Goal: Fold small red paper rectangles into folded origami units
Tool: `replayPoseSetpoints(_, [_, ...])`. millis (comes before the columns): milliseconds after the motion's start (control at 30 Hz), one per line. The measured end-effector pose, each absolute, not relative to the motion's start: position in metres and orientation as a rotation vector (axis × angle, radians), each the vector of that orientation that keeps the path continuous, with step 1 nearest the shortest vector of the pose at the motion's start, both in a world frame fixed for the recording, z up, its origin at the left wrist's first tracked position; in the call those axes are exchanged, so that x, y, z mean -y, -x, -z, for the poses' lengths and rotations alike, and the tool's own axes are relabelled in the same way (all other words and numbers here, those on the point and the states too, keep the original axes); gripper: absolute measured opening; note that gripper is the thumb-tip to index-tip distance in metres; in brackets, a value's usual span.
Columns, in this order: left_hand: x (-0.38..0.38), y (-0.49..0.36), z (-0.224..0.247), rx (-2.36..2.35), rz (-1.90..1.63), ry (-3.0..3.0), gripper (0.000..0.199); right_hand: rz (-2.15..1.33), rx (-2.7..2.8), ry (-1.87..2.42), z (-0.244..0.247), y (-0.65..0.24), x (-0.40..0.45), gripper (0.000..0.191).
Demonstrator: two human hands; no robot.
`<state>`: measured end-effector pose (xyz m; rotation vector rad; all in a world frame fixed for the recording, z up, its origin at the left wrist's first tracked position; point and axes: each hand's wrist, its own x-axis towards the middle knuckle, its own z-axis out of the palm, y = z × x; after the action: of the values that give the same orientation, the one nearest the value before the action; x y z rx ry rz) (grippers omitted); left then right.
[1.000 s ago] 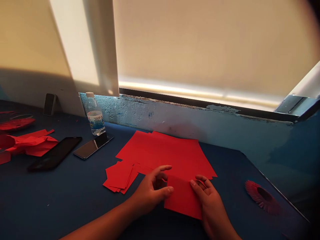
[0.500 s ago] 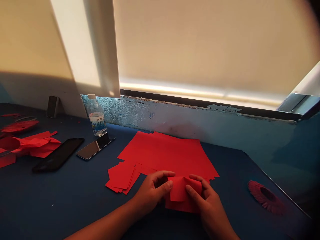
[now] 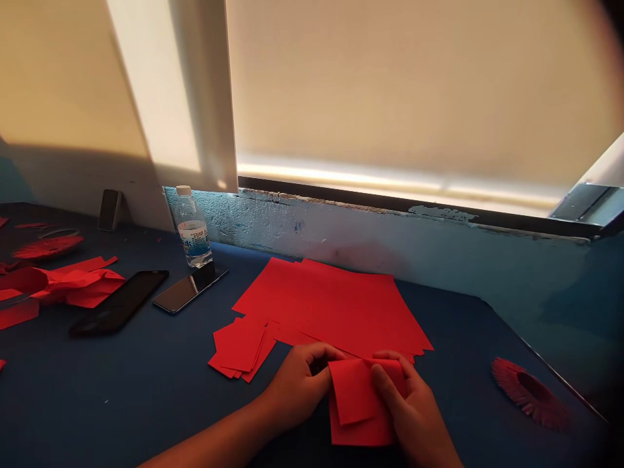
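indoors, by a blue wall [image 3: 341, 237], both hands' fingers [image 3: 385, 383] grip red paper [image 3: 353, 396] above the dark-blue table [image 3: 146, 383].

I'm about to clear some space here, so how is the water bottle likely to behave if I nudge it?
The bottle would probably tip rather than slide far, being tall and narrow. It looks only partly full, so likely fairly light, with liquid that may slosh. If toppled, its rounded sides could let it roll, perhaps onto the phone beside it.

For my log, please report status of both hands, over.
Left hand and right hand holding red paper, folded over. Red sheets close beyond; bottle farther off, left.
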<state>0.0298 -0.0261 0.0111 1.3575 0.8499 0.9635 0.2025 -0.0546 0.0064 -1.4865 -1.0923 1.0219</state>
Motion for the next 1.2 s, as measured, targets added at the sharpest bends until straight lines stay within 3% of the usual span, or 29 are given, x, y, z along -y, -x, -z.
replayPoseSetpoints(200, [0.024, -0.029, -0.010, -0.854, -1.024, -1.283, 0.015, -1.063, 1.169, 1.362, 0.000, -0.207, 0.059, 0.071])
replayPoseSetpoints(367, [0.022, -0.026, -0.010, -0.892, -0.946, -1.202, 0.036, -1.164, 1.133, 1.302, -0.002, -0.207, 0.059, 0.084])
replayPoseSetpoints(533, [0.020, -0.025, -0.005, -1.007, -0.940, -1.225, 0.045, -1.070, 1.095, 1.297, -0.010, -0.194, 0.059, 0.070])
replayPoseSetpoints(667, [0.019, -0.024, -0.003, -0.992, -0.928, -1.235, 0.042, -1.107, 1.052, 1.199, -0.008, -0.191, 0.060, 0.071])
replayPoseSetpoints(867, [0.019, -0.025, 0.000, -0.950, -1.028, -1.221, 0.032, -0.993, 1.250, 1.394, 0.003, -0.204, 0.057, 0.049])
replayPoseSetpoints(1000, [0.021, -0.026, -0.001, -0.914, -1.089, -1.217, 0.063, -0.982, 1.140, 1.408, 0.000, -0.202, 0.057, 0.054])
replayPoseSetpoints(1200, [0.025, -0.024, -0.003, -0.982, -1.021, -1.420, 0.037, -0.948, 1.197, 1.415, -0.003, -0.201, 0.056, 0.041])
